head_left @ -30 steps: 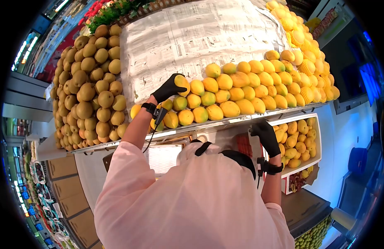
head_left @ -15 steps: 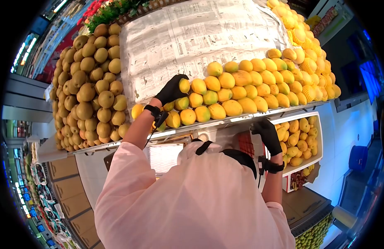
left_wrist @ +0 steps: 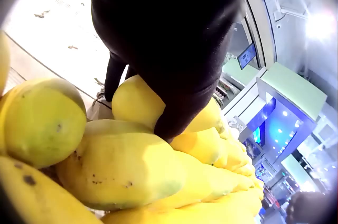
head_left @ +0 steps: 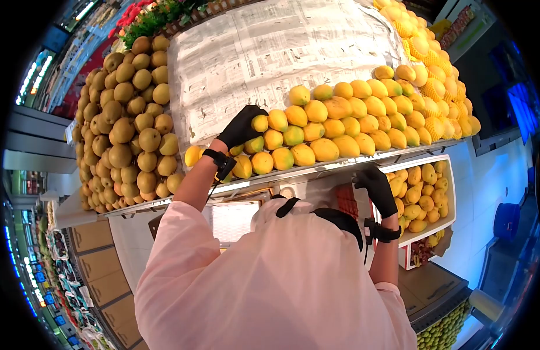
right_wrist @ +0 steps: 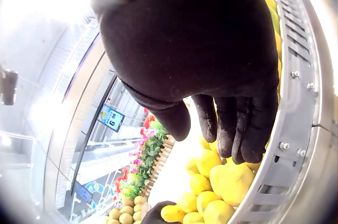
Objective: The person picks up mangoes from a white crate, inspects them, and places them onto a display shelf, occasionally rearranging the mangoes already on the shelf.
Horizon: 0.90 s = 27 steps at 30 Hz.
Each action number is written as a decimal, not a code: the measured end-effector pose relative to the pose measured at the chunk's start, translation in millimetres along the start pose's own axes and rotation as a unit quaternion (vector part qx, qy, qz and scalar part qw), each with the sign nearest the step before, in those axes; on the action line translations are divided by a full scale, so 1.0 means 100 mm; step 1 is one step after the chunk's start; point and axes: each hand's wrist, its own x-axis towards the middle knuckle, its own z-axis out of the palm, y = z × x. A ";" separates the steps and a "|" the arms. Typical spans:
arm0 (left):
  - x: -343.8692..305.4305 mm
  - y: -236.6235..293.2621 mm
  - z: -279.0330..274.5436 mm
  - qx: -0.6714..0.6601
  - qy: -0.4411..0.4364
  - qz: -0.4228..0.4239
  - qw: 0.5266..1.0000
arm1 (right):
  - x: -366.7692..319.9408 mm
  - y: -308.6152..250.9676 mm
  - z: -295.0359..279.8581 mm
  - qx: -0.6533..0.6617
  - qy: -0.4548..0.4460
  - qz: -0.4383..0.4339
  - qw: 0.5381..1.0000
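My left hand, in a black glove, grips a yellow mango at the left end of the upper mango rows. In the left wrist view, the thumb and fingers of the left hand lie round that mango, just above the neighbouring mangoes. My right hand, also gloved, hangs in front of the stand's metal edge with nothing in it. The right wrist view shows the fingers of the right hand loosely bent, the thumb apart from them.
Newspaper covers the stand behind the mango rows. Brown round fruit is piled at the left, netted yellow fruit at the right. A white box of mangoes stands below the metal edge.
The left hand has drawn slightly nearer the row with the mango, its fingers now further over it. The right hand has barely moved.
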 end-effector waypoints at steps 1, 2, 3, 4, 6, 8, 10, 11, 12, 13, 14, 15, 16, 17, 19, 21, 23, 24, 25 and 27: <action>0.00 0.01 0.02 -0.001 0.015 0.003 1.000 | 0.00 0.01 -0.02 0.006 0.002 0.001 1.000; -0.01 0.02 0.04 -0.002 0.030 0.005 1.000 | -0.01 0.02 -0.03 0.012 0.003 0.003 1.000; -0.02 0.02 0.06 -0.004 0.045 0.006 0.999 | -0.02 0.02 -0.04 0.011 0.005 0.001 1.000; -0.02 0.02 0.06 -0.011 0.039 -0.004 0.999 | -0.03 0.02 -0.04 0.009 0.008 -0.002 1.000; -0.02 0.04 0.05 -0.023 0.029 -0.024 0.999 | -0.04 0.02 -0.05 0.011 0.009 -0.002 1.000; -0.05 0.11 0.02 -0.043 0.003 -0.050 0.998 | -0.04 0.01 -0.06 0.016 0.008 0.000 1.000; -0.07 0.14 0.00 -0.070 -0.010 -0.075 0.995 | -0.02 0.03 -0.10 0.007 -0.008 0.000 1.000; -0.08 0.13 0.01 -0.088 -0.011 -0.087 0.992 | -0.02 0.04 -0.11 0.002 -0.016 0.000 1.000; -0.09 0.12 0.02 -0.107 -0.012 -0.099 0.989 | -0.02 0.05 -0.11 0.012 -0.016 0.003 1.000; -0.09 0.11 0.03 -0.111 -0.004 -0.105 0.988 | -0.03 0.07 -0.11 0.021 -0.016 0.006 1.000; -0.09 0.10 0.05 -0.116 0.005 -0.111 0.987 | -0.03 0.08 -0.12 0.030 -0.015 0.009 0.999; -0.09 0.09 0.07 -0.121 0.014 -0.116 0.986 | -0.03 0.08 -0.13 0.030 -0.017 0.008 0.999; -0.09 0.07 0.09 -0.130 0.021 -0.115 0.985 | -0.04 0.09 -0.14 0.030 -0.019 0.008 0.999; -0.09 0.05 0.12 -0.140 0.027 -0.114 0.983 | -0.05 0.10 -0.15 0.031 -0.020 0.007 0.999; -0.10 0.02 0.13 -0.145 0.032 -0.104 0.983 | -0.07 0.09 -0.17 0.003 -0.012 0.011 1.000; -0.10 0.03 0.12 -0.136 0.027 -0.084 0.987 | -0.11 0.09 -0.20 -0.009 -0.012 0.012 1.000; -0.10 0.06 0.09 -0.160 0.011 -0.079 0.984 | -0.14 0.09 -0.23 -0.008 -0.018 0.009 1.000; -0.09 0.08 0.07 -0.172 0.004 -0.077 0.982 | -0.16 0.10 -0.24 0.001 -0.016 0.008 1.000; -0.09 0.09 0.06 -0.150 0.018 -0.075 0.986 | -0.17 0.12 -0.26 0.009 -0.013 0.007 1.000; -0.07 0.16 0.02 -0.107 0.044 -0.068 0.991 | -0.20 0.17 -0.30 0.027 -0.005 0.001 1.000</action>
